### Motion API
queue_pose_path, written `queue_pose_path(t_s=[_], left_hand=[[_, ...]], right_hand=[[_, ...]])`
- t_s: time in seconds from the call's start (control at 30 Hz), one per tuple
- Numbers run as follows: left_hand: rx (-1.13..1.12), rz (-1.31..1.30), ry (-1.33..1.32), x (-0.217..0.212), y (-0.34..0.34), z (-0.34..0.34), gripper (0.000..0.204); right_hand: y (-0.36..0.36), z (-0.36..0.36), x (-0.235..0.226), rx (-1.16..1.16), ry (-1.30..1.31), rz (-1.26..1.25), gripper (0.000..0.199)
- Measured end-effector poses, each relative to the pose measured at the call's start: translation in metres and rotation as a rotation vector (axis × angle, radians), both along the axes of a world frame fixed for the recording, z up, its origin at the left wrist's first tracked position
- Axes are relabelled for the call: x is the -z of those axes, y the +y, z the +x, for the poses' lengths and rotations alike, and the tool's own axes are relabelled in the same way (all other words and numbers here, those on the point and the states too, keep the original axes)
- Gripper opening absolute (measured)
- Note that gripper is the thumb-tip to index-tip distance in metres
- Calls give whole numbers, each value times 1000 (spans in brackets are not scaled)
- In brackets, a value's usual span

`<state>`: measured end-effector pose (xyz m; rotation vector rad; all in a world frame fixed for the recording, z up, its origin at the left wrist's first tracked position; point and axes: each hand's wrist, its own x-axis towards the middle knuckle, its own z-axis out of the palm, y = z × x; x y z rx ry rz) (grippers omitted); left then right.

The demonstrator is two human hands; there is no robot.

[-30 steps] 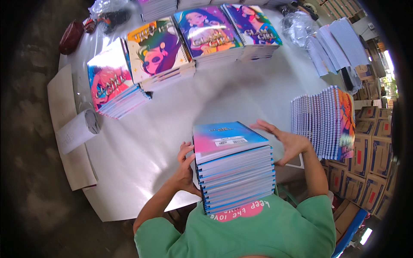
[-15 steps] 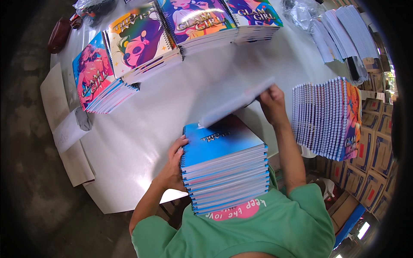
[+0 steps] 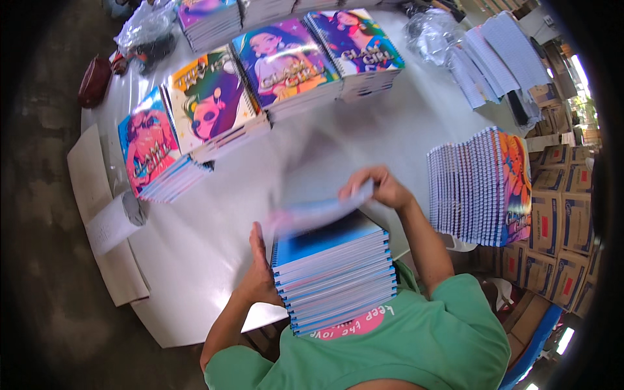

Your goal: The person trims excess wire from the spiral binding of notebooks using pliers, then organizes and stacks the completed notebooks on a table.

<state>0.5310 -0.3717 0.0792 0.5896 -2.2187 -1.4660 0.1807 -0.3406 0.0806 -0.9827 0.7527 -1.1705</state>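
Note:
In front of my chest stands a tall stack of spiral notebooks (image 3: 338, 279) with blue covers and dark coils along the left side. My left hand (image 3: 261, 273) is upright beside the stack's left side, fingers stretched out and holding nothing. Above the stack, my right hand (image 3: 380, 186) pinches the upper right edge of a spiral notebook (image 3: 315, 213), which is smeared by motion and tilted. It covers part of the top blue cover; whether it touches the stack, I cannot tell.
Several stacks of colourful notebooks (image 3: 286, 62) line the far side of the white table (image 3: 195, 260). On the right stands a row of spiral notebooks (image 3: 465, 188) with coils showing. Cardboard boxes (image 3: 549, 214) are piled beyond. Paper bundles (image 3: 500, 58), clear plastic (image 3: 432, 36) and a dark red pouch (image 3: 95, 81) lie around.
My right hand has moved left and nearer with the notebook, bringing it lower over the stack. My left hand's fingers have come off the top cover's edge and straightened. The view has shifted slightly.

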Motion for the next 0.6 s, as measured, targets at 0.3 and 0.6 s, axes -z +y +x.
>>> queue_pose_path(t_s=[0.3, 0.6], left_hand=[[214, 123, 156, 25, -22, -11, 126], [196, 119, 94, 39, -16, -12, 121]], right_hand=[[66, 1, -18, -181, 270, 2, 116], [80, 38, 3, 16, 741, -473, 145]])
